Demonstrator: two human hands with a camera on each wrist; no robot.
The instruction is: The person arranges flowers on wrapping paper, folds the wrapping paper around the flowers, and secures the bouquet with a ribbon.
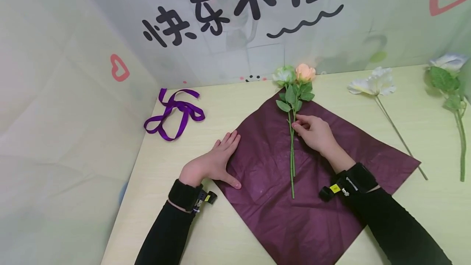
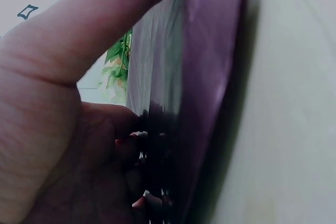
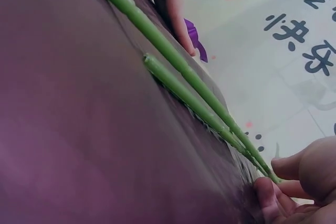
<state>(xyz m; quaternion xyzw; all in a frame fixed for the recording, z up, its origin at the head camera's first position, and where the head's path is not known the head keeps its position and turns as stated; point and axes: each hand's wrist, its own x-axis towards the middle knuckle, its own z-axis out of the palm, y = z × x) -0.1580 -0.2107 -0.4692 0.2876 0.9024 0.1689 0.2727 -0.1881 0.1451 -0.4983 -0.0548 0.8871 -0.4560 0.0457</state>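
Note:
Two artificial flowers, a peach rose [image 1: 305, 73] and a whitish-green flower [image 1: 284, 75], lie side by side on a sheet of dark purple wrapping paper [image 1: 265, 167]. My right hand [image 1: 316, 133] pinches their green stems [image 3: 184, 72] just below the leaves, as the right wrist view also shows. My left hand [image 1: 217, 162] rests on the paper's left corner with fingers stretched out and thumb spread. In the left wrist view the thumb [image 2: 68, 30] lies along the paper's edge [image 2: 210, 51], and the fingertips are dark and hard to make out.
A loose purple ribbon [image 1: 185, 109] lies at the back left of the table. To the right are a white flower [image 1: 375, 83] whose stem end reaches the paper's right corner, and a pale bluish-white rose [image 1: 449, 62]. A printed cloth backdrop [image 1: 220, 52] stands along the table's back edge.

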